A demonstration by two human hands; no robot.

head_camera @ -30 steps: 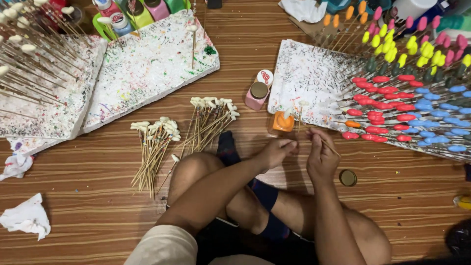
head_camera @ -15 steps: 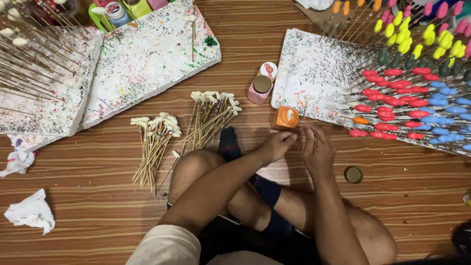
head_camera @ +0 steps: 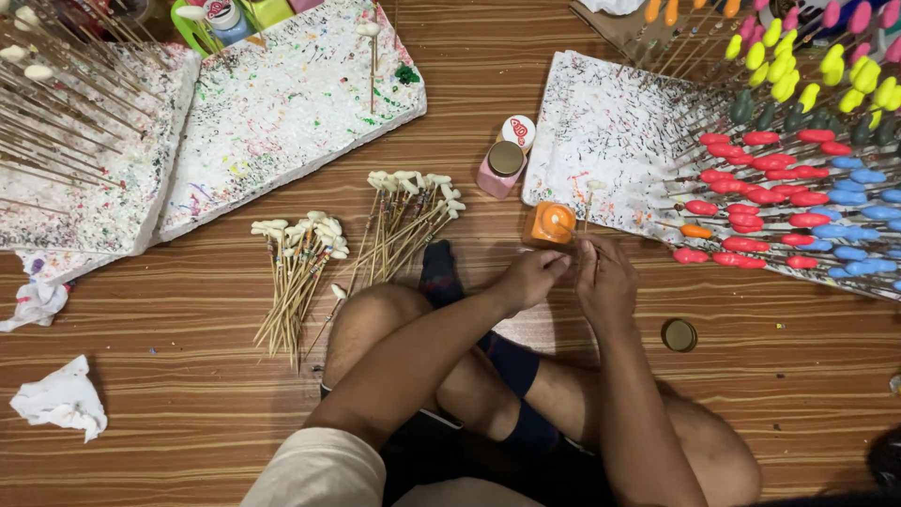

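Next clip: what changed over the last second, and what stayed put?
Both hands moved slightly forward toward the open orange paint jar. The left hand now reaches its fingertips to the jar's near side; the right hand pinches a thin stick whose tip stands up beside the jar. Whether the grip itself changed cannot be told. The stick bundles, pink jar, loose lid and foam boards stayed put.

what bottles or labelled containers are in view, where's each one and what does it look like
Orange paint bottle: open, in front of both hands, by the right foam board.
Pink bottle: brown cap, just beyond the orange one.
White lid: round, red label, behind the pink bottle.
Blue bottle: white-red top label, top left.
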